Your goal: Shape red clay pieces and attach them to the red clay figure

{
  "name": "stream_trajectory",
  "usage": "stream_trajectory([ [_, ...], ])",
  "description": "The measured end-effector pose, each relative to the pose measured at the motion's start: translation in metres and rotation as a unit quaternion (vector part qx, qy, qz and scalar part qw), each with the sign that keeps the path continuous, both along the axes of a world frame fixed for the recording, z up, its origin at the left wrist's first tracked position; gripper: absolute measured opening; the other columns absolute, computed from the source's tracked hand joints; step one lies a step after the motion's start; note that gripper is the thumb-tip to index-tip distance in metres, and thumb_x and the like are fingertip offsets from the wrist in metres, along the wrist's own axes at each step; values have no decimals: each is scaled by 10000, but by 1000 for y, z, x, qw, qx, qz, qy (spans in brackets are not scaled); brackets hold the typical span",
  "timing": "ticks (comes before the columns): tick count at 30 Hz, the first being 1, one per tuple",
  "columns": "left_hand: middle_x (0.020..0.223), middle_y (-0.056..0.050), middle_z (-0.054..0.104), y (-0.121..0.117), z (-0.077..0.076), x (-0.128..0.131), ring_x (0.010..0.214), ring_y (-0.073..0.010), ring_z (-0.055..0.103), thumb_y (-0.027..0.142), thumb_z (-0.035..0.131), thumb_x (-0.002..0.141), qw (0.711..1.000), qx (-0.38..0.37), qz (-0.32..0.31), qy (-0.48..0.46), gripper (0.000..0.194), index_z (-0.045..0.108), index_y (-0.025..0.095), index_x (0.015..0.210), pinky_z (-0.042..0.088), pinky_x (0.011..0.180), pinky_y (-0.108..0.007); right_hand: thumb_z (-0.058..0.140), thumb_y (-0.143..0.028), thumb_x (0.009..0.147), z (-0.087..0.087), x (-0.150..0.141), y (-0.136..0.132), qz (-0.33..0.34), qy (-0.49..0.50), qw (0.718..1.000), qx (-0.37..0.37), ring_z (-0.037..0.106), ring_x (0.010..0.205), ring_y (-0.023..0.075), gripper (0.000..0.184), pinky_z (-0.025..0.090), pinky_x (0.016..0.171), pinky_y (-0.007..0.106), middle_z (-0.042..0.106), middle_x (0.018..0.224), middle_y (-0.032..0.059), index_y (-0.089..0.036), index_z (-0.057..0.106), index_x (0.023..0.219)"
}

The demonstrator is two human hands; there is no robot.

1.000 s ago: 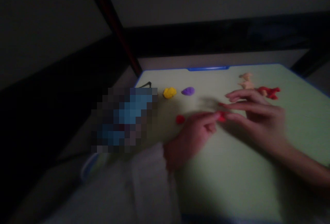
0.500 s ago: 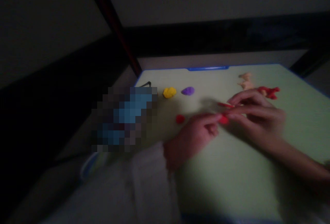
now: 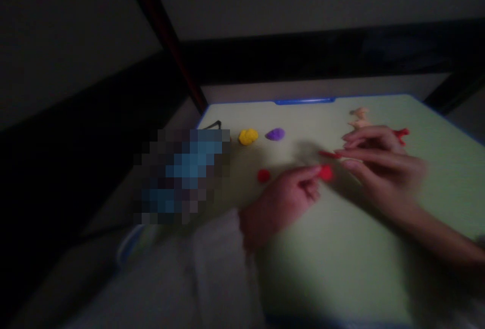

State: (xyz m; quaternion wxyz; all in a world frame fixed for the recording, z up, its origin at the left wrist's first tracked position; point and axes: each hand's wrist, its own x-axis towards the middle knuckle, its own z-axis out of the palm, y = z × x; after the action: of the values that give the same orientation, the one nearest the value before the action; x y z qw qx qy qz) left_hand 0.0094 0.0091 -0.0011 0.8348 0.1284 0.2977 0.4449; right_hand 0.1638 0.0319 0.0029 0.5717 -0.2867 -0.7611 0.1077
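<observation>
My left hand (image 3: 284, 200) pinches a small flat piece of red modelling clay (image 3: 326, 172) between thumb and forefinger, above the table. Just to the right of it, my right hand (image 3: 382, 162) has its fingers bent around a thin red stick (image 3: 329, 154), whose end points left; blur hides its exact kind. A gap shows between the right fingertips and the red clay. On the table left of my left hand lies a round red clay disc (image 3: 263, 175). Beyond the right hand are a beige clay figure (image 3: 359, 116) and a red clay shape (image 3: 402, 136), partly covered by the fingers.
A yellow clay lump (image 3: 248, 136) and a purple clay lump (image 3: 275, 134) lie toward the back of the pale green table (image 3: 326, 268). A pixelated blue object (image 3: 189, 167) stands at the left edge. A blue handle (image 3: 305, 101) runs along the far rim.
My right hand has drawn slightly away to the right from the red clay, opening a gap between the fingers. My left hand has barely moved and still pinches the clay.
</observation>
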Motion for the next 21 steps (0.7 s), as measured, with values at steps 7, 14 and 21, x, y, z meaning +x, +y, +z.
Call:
stream_trajectory([
  [7,642,25,437,-1,-1,-1,528,-37,331,127,610,712,1000,9,-1,-1,38,585,114,687,311,519,-166,677,-125,725,1,-1,-1,40,-33,999,-14,566,841,145,244,460,706,307,603,904,11,-301,708,891],
  [14,655,28,453,0,-5,0,536,-37,321,180,675,663,998,58,11,20,92,610,120,689,296,525,-175,687,-132,715,1,-1,-1,16,-24,999,-17,575,842,152,234,457,733,316,622,902,13,-283,706,893],
  [21,614,32,442,-2,-11,-3,570,-64,336,258,655,703,981,156,13,114,111,640,150,722,278,554,-224,737,-181,662,-2,-2,2,27,3,998,-61,558,710,139,254,444,605,290,596,777,-1,-298,710,885],
])
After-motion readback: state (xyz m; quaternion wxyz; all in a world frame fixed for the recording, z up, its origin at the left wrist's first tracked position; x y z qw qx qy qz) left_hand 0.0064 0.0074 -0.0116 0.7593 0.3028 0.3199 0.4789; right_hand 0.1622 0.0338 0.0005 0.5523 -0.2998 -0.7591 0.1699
